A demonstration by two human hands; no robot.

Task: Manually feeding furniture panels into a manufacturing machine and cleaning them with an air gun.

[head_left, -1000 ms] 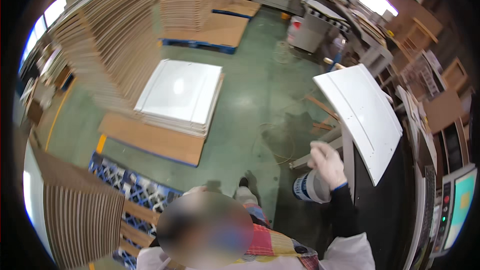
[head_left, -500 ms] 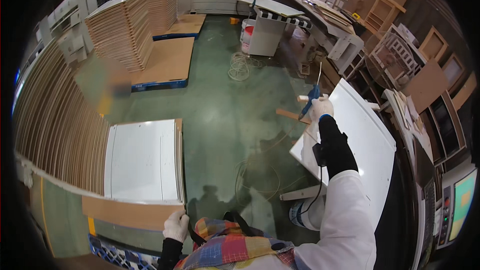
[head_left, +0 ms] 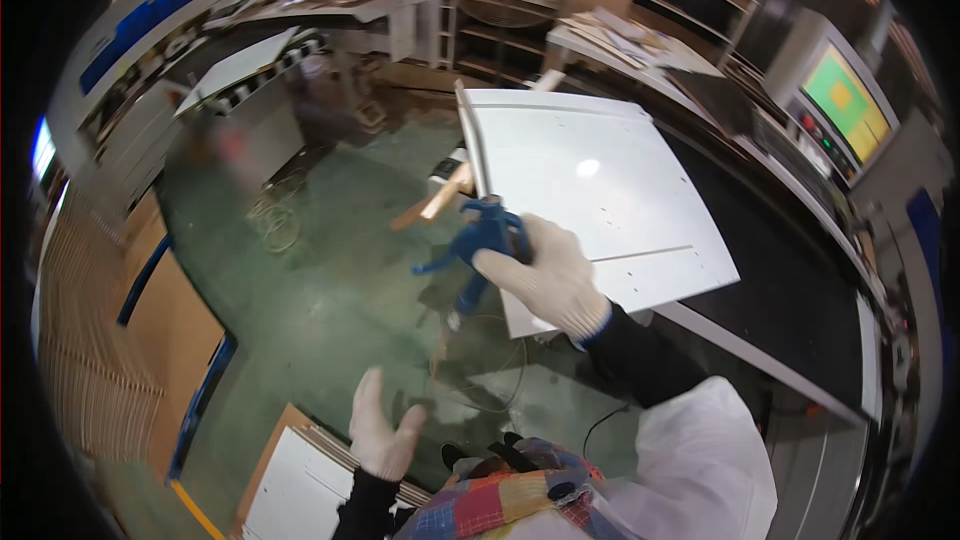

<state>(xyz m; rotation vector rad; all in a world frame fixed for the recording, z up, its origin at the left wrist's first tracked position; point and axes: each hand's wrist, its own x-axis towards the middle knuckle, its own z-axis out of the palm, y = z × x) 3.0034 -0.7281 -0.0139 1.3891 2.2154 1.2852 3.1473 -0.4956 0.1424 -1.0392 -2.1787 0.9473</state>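
Near white panel [head_left: 640,195], right hand [head_left: 555,278] gripping blue air gun [head_left: 488,237]

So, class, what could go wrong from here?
The white panel juts past the edge of the black worktop, so a bump might shift or tip it. The blue air gun in the gloved right hand looks close to the panel's edge and could scratch it.

In right grip [head_left: 550,275], air gun [head_left: 490,235]; to its right, panel [head_left: 620,205] overhanging table [head_left: 775,275]; at left, stacked boards [head_left: 100,370] on pallet [head_left: 201,408].
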